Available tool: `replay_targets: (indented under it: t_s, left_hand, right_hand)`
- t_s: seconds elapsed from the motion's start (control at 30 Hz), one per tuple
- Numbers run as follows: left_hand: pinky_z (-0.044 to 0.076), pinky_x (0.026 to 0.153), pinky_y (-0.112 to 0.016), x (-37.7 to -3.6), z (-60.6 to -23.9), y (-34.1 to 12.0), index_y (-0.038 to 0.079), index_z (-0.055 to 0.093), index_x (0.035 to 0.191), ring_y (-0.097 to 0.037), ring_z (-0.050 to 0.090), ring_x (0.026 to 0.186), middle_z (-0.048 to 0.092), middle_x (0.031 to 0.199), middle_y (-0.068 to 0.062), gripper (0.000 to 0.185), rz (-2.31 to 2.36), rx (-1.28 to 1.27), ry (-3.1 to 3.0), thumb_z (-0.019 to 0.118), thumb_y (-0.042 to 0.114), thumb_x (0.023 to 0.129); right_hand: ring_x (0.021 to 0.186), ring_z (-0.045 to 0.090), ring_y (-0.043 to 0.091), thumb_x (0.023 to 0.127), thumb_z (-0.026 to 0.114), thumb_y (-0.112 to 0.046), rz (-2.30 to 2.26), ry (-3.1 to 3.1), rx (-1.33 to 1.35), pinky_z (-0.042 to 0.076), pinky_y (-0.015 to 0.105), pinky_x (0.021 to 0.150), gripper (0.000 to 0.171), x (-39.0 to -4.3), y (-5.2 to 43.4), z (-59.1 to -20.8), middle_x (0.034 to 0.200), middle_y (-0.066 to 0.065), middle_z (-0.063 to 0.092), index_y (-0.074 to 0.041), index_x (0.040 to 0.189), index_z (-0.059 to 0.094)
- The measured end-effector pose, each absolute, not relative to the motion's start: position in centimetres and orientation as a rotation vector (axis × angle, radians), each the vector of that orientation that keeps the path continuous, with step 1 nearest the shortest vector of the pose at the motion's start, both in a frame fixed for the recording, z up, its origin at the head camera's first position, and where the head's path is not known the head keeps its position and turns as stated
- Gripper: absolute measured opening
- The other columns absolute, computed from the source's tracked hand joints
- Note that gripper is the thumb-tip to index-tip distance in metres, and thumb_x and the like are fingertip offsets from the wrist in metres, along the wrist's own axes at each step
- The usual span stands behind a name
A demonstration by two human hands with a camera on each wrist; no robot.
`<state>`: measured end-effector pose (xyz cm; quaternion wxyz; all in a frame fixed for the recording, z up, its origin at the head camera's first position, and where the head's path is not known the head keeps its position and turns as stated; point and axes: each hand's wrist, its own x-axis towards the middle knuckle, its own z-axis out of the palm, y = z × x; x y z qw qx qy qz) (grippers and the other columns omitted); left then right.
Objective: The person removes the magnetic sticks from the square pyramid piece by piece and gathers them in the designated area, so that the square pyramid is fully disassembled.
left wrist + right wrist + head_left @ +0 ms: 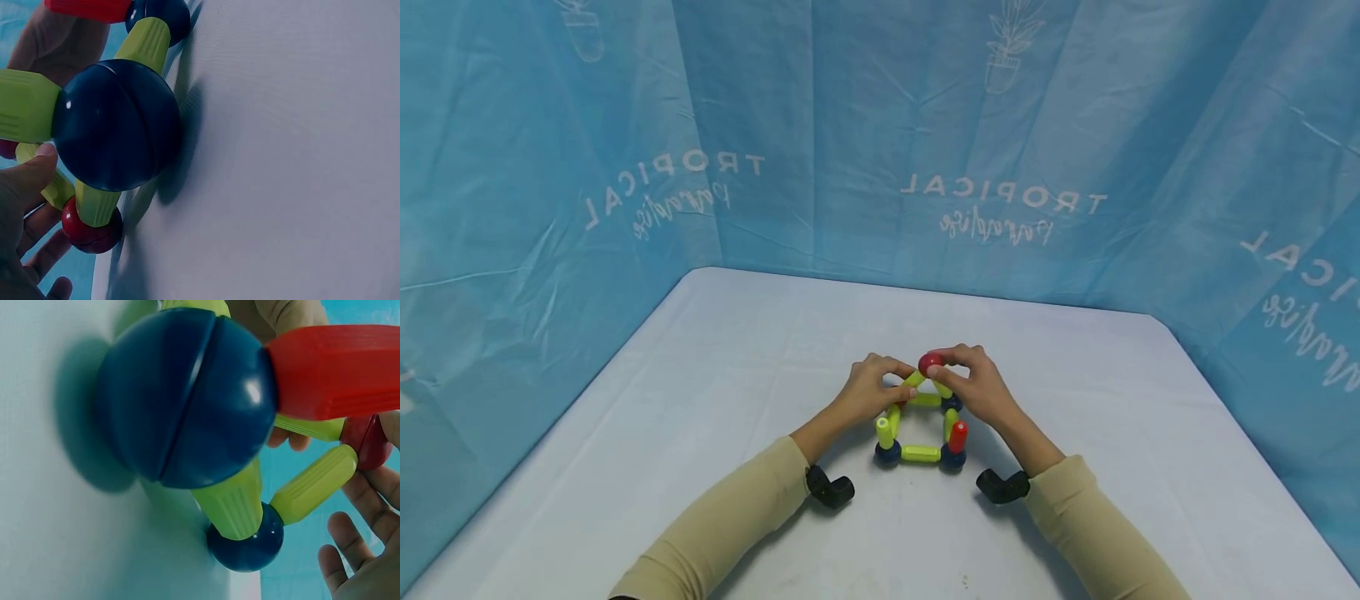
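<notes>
Pinching going on w/ both hands at the top of the rod-and-ball frame (921, 425), which sits mid-table on the white tablecloth (700, 400), blue backdrop (880, 125) behind. Right hand (977, 387) has fingertips closed round the red ball (930, 363) at the peak. Left hand (868, 390) nips the slanted yellow-green rod (914, 379) just below it; wrist cam shows the thumb (34, 165) by that rod, rest of the fingers loosely curled.

Handling, imo: hard smooth plastic, light, rods ribbed so they grip ok, balls glossy and prob slippery. Joints look like the weak bit, likely magnetic or push-fit, so the whole thing is stiff per piece but wobbly overall. I'd hold at the rods near a joint, not squeeze balls. Base has dark blue balls (887, 452) touching the cloth, plus a red rod (958, 435) upright on the right corner.
</notes>
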<state>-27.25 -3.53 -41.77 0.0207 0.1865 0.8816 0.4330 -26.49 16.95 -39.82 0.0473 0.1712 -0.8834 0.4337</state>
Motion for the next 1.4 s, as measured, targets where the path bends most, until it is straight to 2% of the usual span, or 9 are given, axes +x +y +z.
replay_targets:
  t_s: [0.1, 0.3, 0.57, 0.8, 1.0, 1.4]
  left_hand:
    - [0.036, 0.096, -0.049, -27.4, -41.9, -3.4, 0.018, 0.071, 0.109, -0.02, 0.048, 0.11, 0.068, 0.108, 0.002, 0.028, 1.345, 0.571, 2.742, 0.071, 0.029, 0.084]
    - [0.039, 0.093, -0.045, -27.4, -42.2, -3.3, 0.018, 0.073, 0.103, -0.017, 0.05, 0.105, 0.068, 0.1, 0.004, 0.023, 1.333, 0.56, 2.784, 0.072, 0.028, 0.083]
    - [0.037, 0.093, -0.045, -27.1, -42.7, -3.5, 0.016, 0.074, 0.1, -0.017, 0.054, 0.098, 0.072, 0.094, 0.003, 0.02, 1.338, 0.643, 2.876, 0.072, 0.026, 0.083]
    - [0.041, 0.098, -0.045, -26.6, -42.8, -4.6, 0.013, 0.071, 0.1, -0.019, 0.057, 0.106, 0.069, 0.099, -0.001, 0.022, 1.473, 0.482, 2.867, 0.072, 0.026, 0.082]
    - [0.042, 0.099, -0.045, -26.5, -43.0, -6.3, 0.012, 0.069, 0.104, -0.02, 0.057, 0.11, 0.068, 0.102, -0.002, 0.025, 1.509, 0.433, 2.855, 0.071, 0.026, 0.084]
    - [0.036, 0.106, -0.049, -26.6, -43.2, -9.1, 0.013, 0.067, 0.107, -0.024, 0.05, 0.126, 0.066, 0.111, -0.005, 0.026, 1.57, 0.27, 2.781, 0.068, 0.029, 0.086]
  right_hand:
    - [0.108, 0.046, 0.027, 0.086, 0.064, -0.046, 1.293, -2.702, 0.528, 0.04, 0.038, 0.086, 0.039, -26.4, 16.8, -39.6, 0.108, 0.0, 0.065, -0.019, 0.114, 0.067]
    - [0.105, 0.046, 0.028, 0.083, 0.07, -0.034, 1.167, -2.659, 0.61, 0.044, 0.051, 0.086, 0.042, -26.4, 16.4, -39.4, 0.106, 0.004, 0.065, -0.013, 0.119, 0.065]
    - [0.102, 0.047, 0.028, 0.083, 0.071, -0.032, 1.08, -2.655, 0.595, 0.044, 0.045, 0.082, 0.038, -26.2, 16.3, -39.3, 0.104, 0.004, 0.066, -0.012, 0.115, 0.067]
    - [0.105, 0.046, 0.023, 0.085, 0.068, -0.039, 1.186, -2.696, 0.359, 0.041, 0.035, 0.08, 0.04, -26.2, 17.9, -38.8, 0.11, 0.005, 0.062, -0.017, 0.118, 0.064]
    - [0.115, 0.045, 0.025, 0.083, 0.065, -0.051, 1.282, -2.751, 0.274, 0.044, 0.044, 0.087, 0.047, -26.1, 19.1, -38.8, 0.114, 0.005, 0.061, -0.02, 0.118, 0.063]
    - [0.127, 0.044, 0.028, 0.084, 0.064, -0.05, 1.419, -2.844, 0.244, 0.038, 0.054, 0.101, 0.049, -25.4, 21.6, -40.5, 0.119, 0.005, 0.063, -0.018, 0.121, 0.06]
